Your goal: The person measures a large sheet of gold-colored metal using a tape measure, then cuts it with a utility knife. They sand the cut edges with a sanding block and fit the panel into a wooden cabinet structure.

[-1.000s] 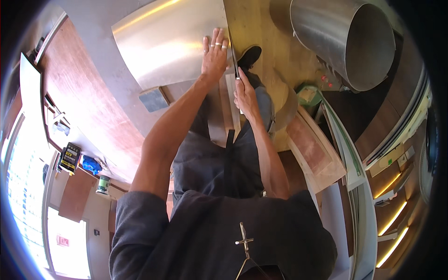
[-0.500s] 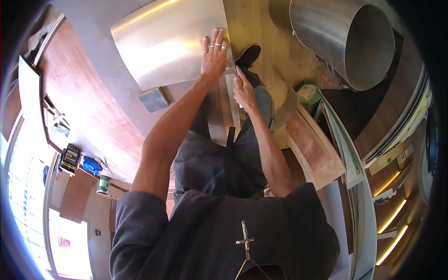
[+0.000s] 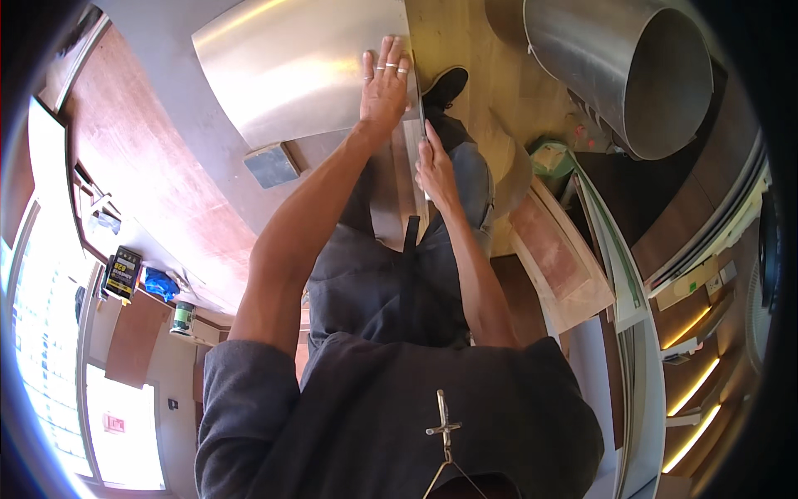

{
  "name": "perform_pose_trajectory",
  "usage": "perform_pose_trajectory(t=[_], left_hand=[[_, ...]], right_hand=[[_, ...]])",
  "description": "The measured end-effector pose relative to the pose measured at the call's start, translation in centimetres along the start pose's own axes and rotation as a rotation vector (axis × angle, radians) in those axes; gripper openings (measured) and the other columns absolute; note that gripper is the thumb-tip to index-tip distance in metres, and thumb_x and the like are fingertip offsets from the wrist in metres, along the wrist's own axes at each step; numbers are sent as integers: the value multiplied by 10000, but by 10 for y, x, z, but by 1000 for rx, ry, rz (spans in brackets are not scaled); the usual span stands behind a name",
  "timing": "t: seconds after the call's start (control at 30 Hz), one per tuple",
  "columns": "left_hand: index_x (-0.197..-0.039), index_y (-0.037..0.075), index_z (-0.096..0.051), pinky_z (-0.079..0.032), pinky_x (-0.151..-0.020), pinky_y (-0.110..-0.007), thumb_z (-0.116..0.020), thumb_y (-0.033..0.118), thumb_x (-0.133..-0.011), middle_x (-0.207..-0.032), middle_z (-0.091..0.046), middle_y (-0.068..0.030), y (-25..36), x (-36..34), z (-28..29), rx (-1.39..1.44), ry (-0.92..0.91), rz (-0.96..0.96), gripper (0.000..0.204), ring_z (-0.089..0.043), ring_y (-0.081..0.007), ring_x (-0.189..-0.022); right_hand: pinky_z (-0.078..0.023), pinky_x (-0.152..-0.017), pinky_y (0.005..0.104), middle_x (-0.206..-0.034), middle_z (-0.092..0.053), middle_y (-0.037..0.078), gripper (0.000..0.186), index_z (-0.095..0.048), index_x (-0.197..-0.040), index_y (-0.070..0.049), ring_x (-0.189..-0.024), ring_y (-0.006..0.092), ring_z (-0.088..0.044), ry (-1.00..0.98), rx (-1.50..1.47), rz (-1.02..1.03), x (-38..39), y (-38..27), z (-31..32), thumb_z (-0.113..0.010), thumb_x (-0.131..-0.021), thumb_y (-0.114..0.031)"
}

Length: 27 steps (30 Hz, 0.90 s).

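A shiny, gently curved metal sheet [image 3: 274, 75] lies on the workbench in front of me. My left hand [image 3: 385, 91] rests flat on it, fingers stretched out, close to its right edge. At that edge, my right hand [image 3: 435, 166] is closed around a slim, straight, dark tool [image 3: 421, 112], which looks like a file. The tool runs forward along the sheet's edge; its grip end is hidden in my fingers. By the sheet's near edge lies a flat grey-blue rectangular block [image 3: 272, 166].
A large rolled metal cylinder [image 3: 619, 71] stands at the far right. Wooden panels [image 3: 561, 258] and upright sheets lean to my right. Across the left runs a reddish-brown board [image 3: 154, 166]. A black tin [image 3: 124, 273] and blue plastic [image 3: 160, 284] sit farther left.
My right hand has drawn slightly back toward me, and more of the slim tool shows ahead of it. My left hand stays flat on the sheet.
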<state>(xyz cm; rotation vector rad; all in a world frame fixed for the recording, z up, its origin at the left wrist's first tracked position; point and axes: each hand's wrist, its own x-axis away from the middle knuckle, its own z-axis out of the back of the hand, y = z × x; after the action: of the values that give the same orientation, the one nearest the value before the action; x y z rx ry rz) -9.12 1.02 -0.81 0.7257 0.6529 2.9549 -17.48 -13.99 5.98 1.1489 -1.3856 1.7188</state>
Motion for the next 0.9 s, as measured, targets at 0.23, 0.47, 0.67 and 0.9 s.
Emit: perform_pose_trajectory(t=[0.23, 0.47, 0.67, 0.9], left_hand=[[-1359, 12, -421, -155, -1192, -514, -880, 218, -598, -1572, -200, -101, -3, -6, 0, 41, 27, 15, 912, -87, -260, -1493], [-1388, 20, -384, -160, -1185, -521, -868, 259, -625, -1572, -191, -125, 1, -2, 2, -53, -18, 0, 935, -98, -289, -1491], [-1371, -13, -403, -147, -1192, -509, -871, 238, -628, -1566, -212, -125, 3, -2, 5, 5, 6, 1, 914, -91, -272, -1493], [-1385, 9, -397, -138, -1197, -505, -874, 218, -618, -1569, -201, -111, 1, -1, 3, 35, 40, 3, 927, -97, -265, -1491]], right_hand=[[-336, -418, 228, -648, -319, -54, 487, -337, -1507, -204, -490, 53, -340, 10, -5, 33, 11, -4, 12, -436, -1039, -297], [-317, -407, 222, -657, -324, -52, 497, -336, -1505, -178, -492, 44, -322, -55, -43, -75, -6, -18, 11, -449, -1036, -300], [-308, -398, 218, -651, -330, -54, 498, -338, -1503, -175, -486, 39, -322, 14, -42, 52, -4, 4, 2, -451, -1034, -296], [-318, -403, 222, -618, -317, -59, 502, -328, -1508, -187, -472, 46, -333, 2, 41, 107, -3, 17, 5, -448, -1033, -292]])
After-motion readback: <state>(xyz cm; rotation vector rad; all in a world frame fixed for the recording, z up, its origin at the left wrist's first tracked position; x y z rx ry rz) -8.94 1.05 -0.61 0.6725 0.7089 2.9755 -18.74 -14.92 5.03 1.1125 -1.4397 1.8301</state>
